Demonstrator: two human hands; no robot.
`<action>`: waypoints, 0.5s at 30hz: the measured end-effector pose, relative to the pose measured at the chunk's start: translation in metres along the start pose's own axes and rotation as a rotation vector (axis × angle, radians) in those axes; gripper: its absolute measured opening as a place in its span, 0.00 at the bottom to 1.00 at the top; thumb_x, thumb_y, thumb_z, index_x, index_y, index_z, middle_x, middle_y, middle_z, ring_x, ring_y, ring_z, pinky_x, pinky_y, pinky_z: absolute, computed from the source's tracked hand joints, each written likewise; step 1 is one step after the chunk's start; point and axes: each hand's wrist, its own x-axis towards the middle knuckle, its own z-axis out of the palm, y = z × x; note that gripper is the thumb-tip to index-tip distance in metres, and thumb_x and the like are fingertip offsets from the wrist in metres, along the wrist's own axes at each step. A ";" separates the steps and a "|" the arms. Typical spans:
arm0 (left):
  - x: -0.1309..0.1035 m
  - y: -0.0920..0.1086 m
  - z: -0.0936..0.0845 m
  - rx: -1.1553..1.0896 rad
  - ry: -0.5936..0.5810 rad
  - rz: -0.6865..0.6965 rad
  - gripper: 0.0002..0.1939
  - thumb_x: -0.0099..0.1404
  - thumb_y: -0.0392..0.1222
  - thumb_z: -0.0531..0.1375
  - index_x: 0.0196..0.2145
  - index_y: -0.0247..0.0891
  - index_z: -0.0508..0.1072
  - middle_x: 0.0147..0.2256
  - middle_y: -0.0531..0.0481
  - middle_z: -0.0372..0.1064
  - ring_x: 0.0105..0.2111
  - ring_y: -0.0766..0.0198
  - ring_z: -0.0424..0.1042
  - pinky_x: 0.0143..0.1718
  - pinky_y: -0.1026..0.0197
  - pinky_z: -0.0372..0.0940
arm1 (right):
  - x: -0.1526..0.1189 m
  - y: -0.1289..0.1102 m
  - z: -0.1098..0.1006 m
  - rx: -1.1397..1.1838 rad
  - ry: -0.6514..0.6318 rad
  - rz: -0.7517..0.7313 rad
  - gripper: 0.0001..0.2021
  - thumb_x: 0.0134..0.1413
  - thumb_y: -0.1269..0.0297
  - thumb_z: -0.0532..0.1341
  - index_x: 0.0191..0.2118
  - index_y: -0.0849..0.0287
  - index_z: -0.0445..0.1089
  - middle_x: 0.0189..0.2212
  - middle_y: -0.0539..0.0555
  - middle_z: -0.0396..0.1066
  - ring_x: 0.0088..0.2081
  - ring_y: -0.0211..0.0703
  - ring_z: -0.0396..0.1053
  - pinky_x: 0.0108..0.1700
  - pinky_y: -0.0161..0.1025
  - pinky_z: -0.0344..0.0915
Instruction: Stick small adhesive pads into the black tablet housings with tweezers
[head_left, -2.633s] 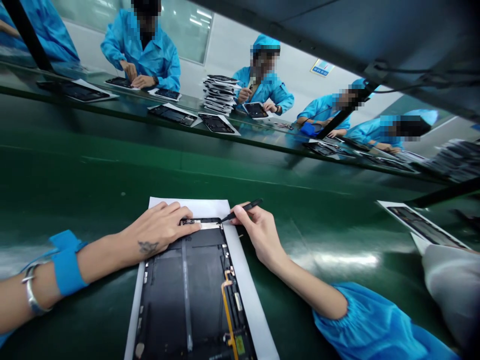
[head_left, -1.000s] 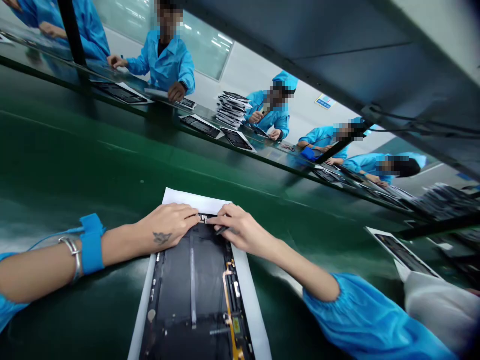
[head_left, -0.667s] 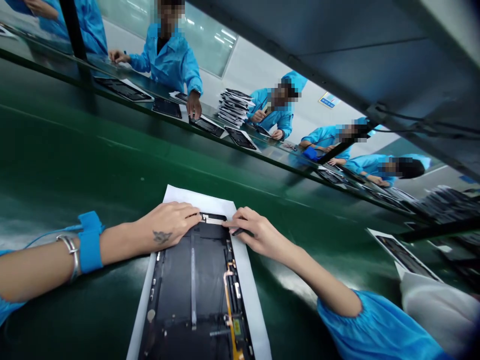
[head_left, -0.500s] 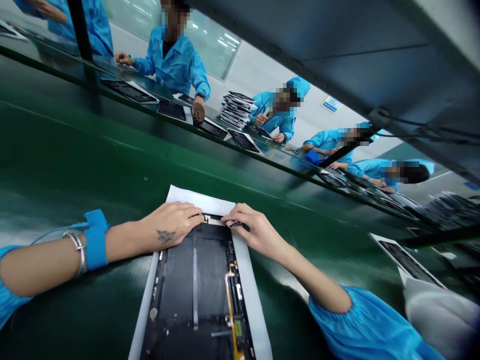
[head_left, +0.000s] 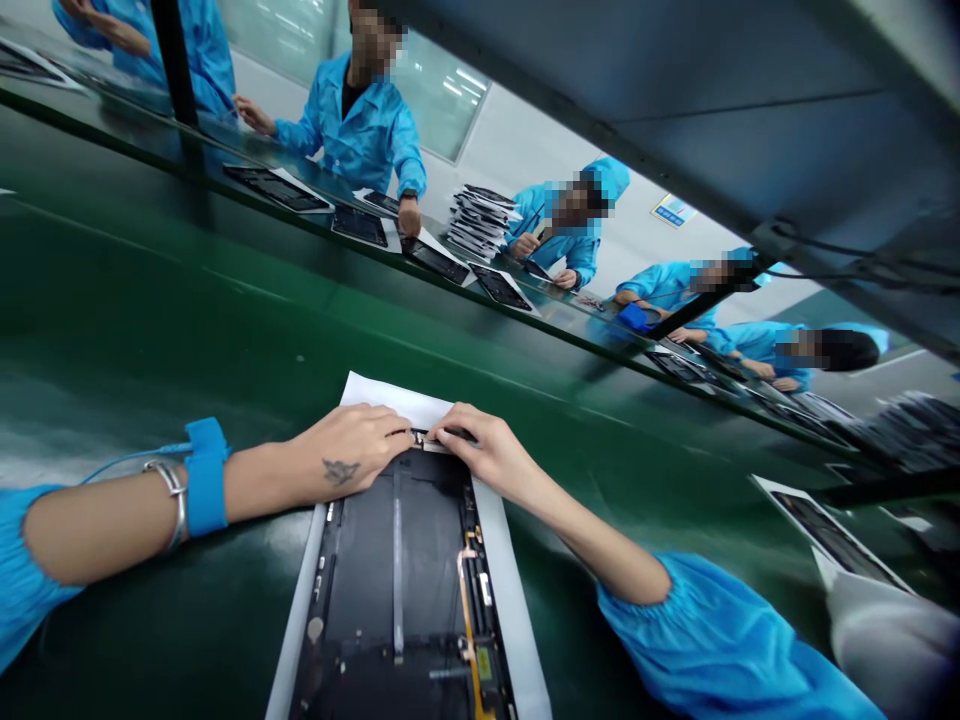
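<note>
An opened black tablet housing lies on a white sheet on the green belt. My left hand rests flat on the housing's top left corner, fingertips at a small strip along the top edge. My right hand presses on the same top edge from the right, fingers curled round a thin black tool that is mostly hidden. The fingertips of the two hands almost meet. A blue wrist strap and a metal bracelet sit on my left wrist.
Across the belt, several people in blue coats work at a raised shelf with tablet housings and a stack of them. Another housing on a sheet lies at the right. A grey overhead rail crosses above.
My right hand, earlier off the right corner with the black tool pointing at it, has slid left onto the top edge beside my left fingertips. My left hand has stayed put.
</note>
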 end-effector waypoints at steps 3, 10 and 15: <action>0.001 0.000 0.001 -0.001 -0.098 -0.020 0.15 0.63 0.28 0.56 0.46 0.29 0.77 0.47 0.43 0.74 0.46 0.53 0.73 0.46 0.52 0.70 | -0.009 0.005 -0.002 -0.162 0.063 -0.200 0.11 0.63 0.76 0.54 0.42 0.63 0.73 0.38 0.56 0.69 0.41 0.40 0.63 0.45 0.38 0.59; 0.000 -0.001 -0.002 -0.010 -0.088 -0.027 0.17 0.66 0.27 0.52 0.47 0.30 0.77 0.48 0.45 0.74 0.46 0.54 0.73 0.46 0.53 0.70 | -0.012 0.009 -0.002 -0.425 -0.015 -0.369 0.18 0.63 0.79 0.51 0.54 0.61 0.70 0.41 0.58 0.67 0.40 0.42 0.57 0.41 0.41 0.55; -0.002 -0.004 -0.003 -0.013 0.047 0.022 0.17 0.65 0.26 0.51 0.43 0.30 0.78 0.44 0.45 0.75 0.42 0.56 0.74 0.44 0.55 0.70 | -0.012 0.011 -0.014 -0.210 -0.006 -0.241 0.13 0.65 0.76 0.53 0.48 0.61 0.72 0.40 0.56 0.67 0.42 0.40 0.60 0.44 0.39 0.58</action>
